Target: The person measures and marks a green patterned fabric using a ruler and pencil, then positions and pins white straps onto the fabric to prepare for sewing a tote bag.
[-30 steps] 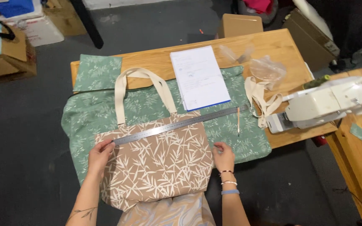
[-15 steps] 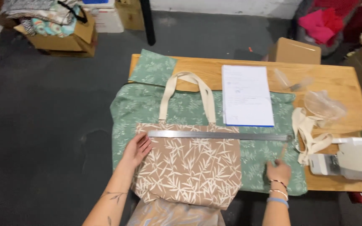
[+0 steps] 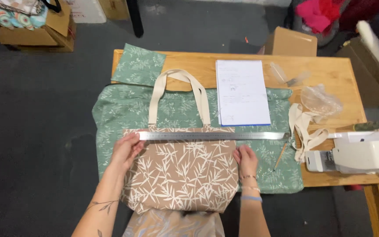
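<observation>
Tote bag point(image 3: 180, 173) in tan fabric with a white leaf print is laid flat at the near edge of the wooden counter point(image 3: 330, 74), on top of a green leaf-print fabric point(image 3: 123, 109), its cream handles point(image 3: 178, 94) stretched away from the person. A long metal ruler point(image 3: 211, 135) is set straight across the bag's top edge, its right end reaching out over the green cloth. The left hand point(image 3: 126, 149) is spread open, fingertips pressed on the ruler's left end, nothing grasped. The right hand point(image 3: 245, 160) is laid flat and released on the bag's right edge, just below the ruler. A white sheet of paper point(image 3: 242, 92) is seen beyond the ruler, a pencil point(image 3: 280, 157) just right of the hand, cream straps point(image 3: 303, 129) and a white sewing machine point(image 3: 356, 153) further right.
</observation>
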